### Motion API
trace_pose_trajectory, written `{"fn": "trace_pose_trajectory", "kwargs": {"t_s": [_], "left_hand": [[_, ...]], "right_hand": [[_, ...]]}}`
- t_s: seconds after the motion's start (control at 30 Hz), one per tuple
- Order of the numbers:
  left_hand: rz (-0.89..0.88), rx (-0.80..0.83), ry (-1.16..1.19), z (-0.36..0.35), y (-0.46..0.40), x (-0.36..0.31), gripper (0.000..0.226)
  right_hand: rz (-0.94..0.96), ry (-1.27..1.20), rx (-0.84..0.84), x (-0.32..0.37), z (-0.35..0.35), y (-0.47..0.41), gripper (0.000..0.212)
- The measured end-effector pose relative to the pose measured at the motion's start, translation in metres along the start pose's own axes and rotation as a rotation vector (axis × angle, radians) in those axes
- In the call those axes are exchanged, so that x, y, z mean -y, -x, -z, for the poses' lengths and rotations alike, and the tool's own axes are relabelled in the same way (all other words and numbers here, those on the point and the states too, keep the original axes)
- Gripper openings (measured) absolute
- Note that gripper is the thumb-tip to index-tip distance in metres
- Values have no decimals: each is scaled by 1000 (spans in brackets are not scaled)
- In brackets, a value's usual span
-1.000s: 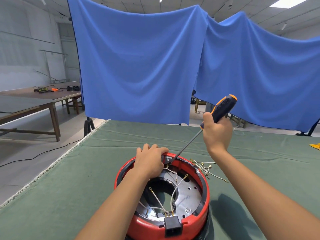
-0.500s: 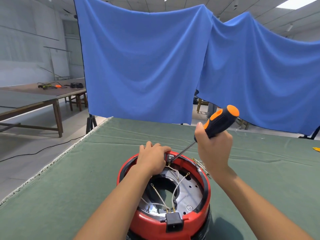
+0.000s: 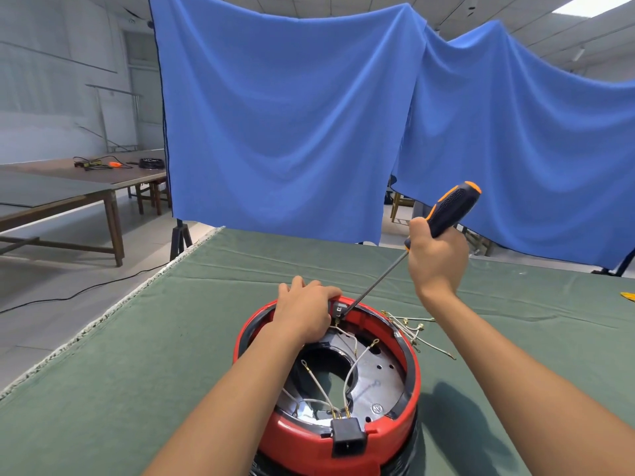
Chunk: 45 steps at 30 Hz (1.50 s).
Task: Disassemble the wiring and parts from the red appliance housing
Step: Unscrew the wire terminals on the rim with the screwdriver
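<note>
The round red appliance housing [image 3: 410, 379] stands upside down on the green table cover [image 3: 171, 338], close to me. Inside it are a metal plate [image 3: 374, 383], white wires [image 3: 347, 376] and a black socket [image 3: 348, 439] at the near rim. My left hand [image 3: 304, 312] grips the far rim next to a small grey part [image 3: 339, 308]. My right hand [image 3: 436, 257] holds a black-and-orange screwdriver [image 3: 450, 207] by its handle; the shaft slants down-left and its tip touches the grey part.
A loose bundle of removed wires [image 3: 412, 329] lies on the cover to the right of the housing. Blue cloth [image 3: 292, 115] hangs behind the table. A brown table [image 3: 62, 187] with cables stands at the far left. A yellow object [image 3: 628, 296] lies at the right edge.
My right hand with the screwdriver dropped closer to the housing, then rose and moved right again; the tip stays at the grey part. My left hand has kept its grip on the rim.
</note>
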<state>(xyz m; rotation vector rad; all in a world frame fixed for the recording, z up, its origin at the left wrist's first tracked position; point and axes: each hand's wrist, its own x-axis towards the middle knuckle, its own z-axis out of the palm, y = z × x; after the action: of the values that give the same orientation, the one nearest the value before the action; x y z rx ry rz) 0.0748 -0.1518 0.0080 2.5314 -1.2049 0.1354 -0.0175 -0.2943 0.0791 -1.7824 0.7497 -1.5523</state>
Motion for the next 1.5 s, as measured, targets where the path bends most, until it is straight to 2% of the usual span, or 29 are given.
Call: {"fn": "trace_pose_trajectory", "kwargs": {"t_s": [0.13,0.27,0.37,0.43,0.57,0.7,1.0,1.17,1.37,1.5], "left_hand": [[-2,2,-7,3,1,-2,55],[-8,-6,-20,3,3,-2,54],[-19,-28,-16,3,5,-2,53],[-18,-45,-7,3,5,-2,54],[-21,-49,13,2,6,-1,54],[-19,-57,24,2,7,-1,53],[-11,-58,44,0,6,0,53],[-9,-52,45,1,6,0,53],[19,-31,32,2,5,-4,52],[27,-14,37,3,3,-3,51]], "right_hand": [[-90,7,14,-3,-1,-7,33],[-101,-102,-49,-13,8,2,42],[-20,-202,-61,-14,19,21,43],[50,-262,-32,-10,26,36,37],[138,-250,7,1,34,58,37],[283,-266,45,8,38,69,28],[353,-271,47,4,40,71,23],[347,-268,71,2,40,75,20],[253,-222,85,9,35,69,41],[190,-176,69,16,26,50,45]]}}
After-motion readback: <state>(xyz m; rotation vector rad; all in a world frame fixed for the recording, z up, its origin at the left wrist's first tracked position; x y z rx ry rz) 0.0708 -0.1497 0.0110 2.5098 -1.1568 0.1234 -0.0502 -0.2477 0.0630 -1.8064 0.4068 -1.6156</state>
